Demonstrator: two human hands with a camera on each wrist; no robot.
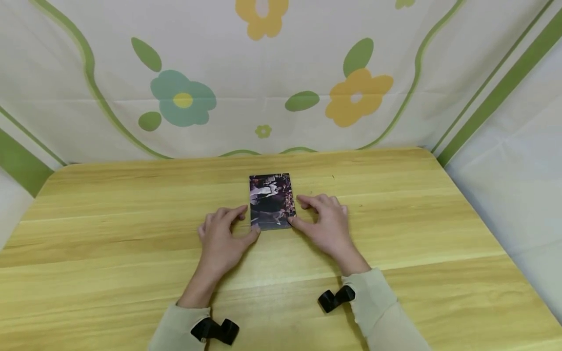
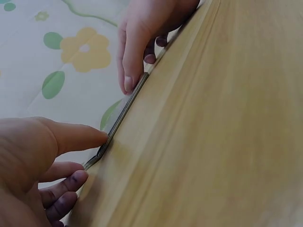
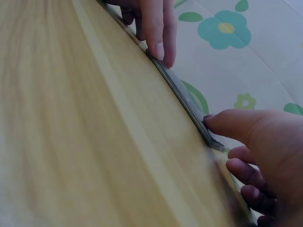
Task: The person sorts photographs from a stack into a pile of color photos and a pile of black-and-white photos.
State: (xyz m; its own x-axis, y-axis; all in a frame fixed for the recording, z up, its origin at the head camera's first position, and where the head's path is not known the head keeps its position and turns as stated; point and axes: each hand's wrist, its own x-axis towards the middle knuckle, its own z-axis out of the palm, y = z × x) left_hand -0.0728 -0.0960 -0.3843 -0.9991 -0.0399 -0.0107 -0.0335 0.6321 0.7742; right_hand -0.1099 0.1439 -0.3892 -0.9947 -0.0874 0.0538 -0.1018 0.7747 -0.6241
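Note:
A thin stack of photo cards [image 1: 270, 202] lies flat on the wooden table, its top picture dark with white figures and a crowd. Several thin layers show along its near edge in the right wrist view. My left hand [image 1: 222, 239] is at the near left corner, thumb on the corner and forefinger just beside the left edge. At the near right corner, the thumb of my right hand [image 1: 327, 224] touches the stack, with the forefinger a little off the right edge. In both hands the other fingers bend loosely beside the cards.
The pale wooden table [image 1: 131, 273] reaches back to a white cloth [image 1: 237, 112] printed with flowers, which hangs behind it. Another white cloth [image 1: 509, 180] hangs on the right. A black wrist mount [image 1: 215, 330] sits on the left sleeve, another black mount [image 1: 335, 298] on the right.

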